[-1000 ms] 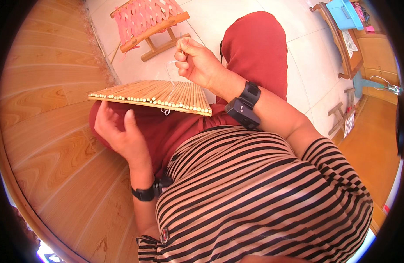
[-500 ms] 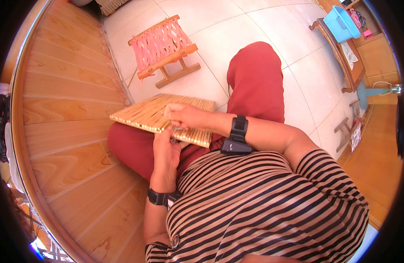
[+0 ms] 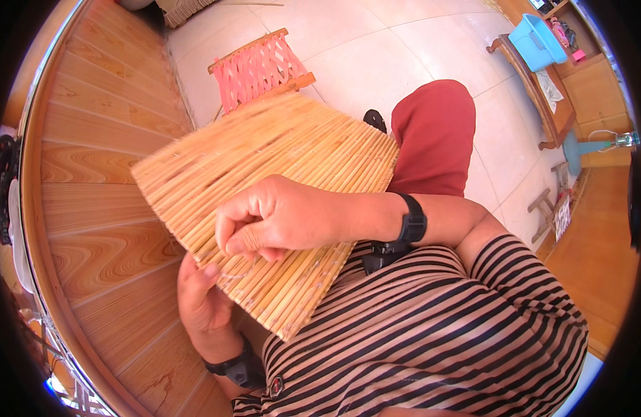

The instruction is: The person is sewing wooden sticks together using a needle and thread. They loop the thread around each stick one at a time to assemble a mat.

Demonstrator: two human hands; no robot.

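Note:
A mat of yellow stalks [image 3: 313,142], laid side by side and stitched with thin thread, tilts across my lap. My left hand [image 3: 206,302] grips its lower left edge, thumb and fingers closed at the stalk ends. Above the mat's near part, my right hand [image 3: 279,215] is curled with thumb and fingertips pressed together. A loose pale thread [image 3: 238,276] runs from below those fingertips toward the left edge. Whether a needle is in the pinch cannot be made out.
A wooden folding stool [image 3: 261,73] with woven pink straps stands beyond the mat. Wooden panelling [image 3: 105,187] rises close on my left. Far right, a blue plastic basin [image 3: 536,42] rests on a dark wooden table [image 3: 532,90]. My red-trousered knee [image 3: 435,132] is right of the mat.
The mat has come up and tilted, showing much more of its face. My left hand has moved left and down with its edge; my right hand has moved slightly nearer.

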